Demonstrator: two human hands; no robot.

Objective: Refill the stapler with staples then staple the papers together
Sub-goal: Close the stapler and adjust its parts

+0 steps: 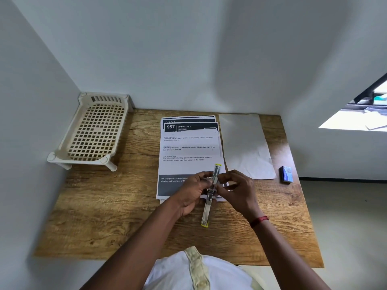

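The desk (104, 216) is warm brown wood with dark streaky grain. The papers (188, 151) are white with black print, black header bands and a grey band across the bottom; the loose sheet (245, 143) beside them is plain white. The stapler (206, 212) is silvery metal with yellow tips at both ends. The staple box (286, 174) is blue. The rack (96, 132) is cream, its floor a lattice of square holes. A red band (259, 220) circles the right wrist. The shirt (173, 273) is white with a pale yellowish, mottled strip (198, 266). The walls (188, 59) are pale grey-white.
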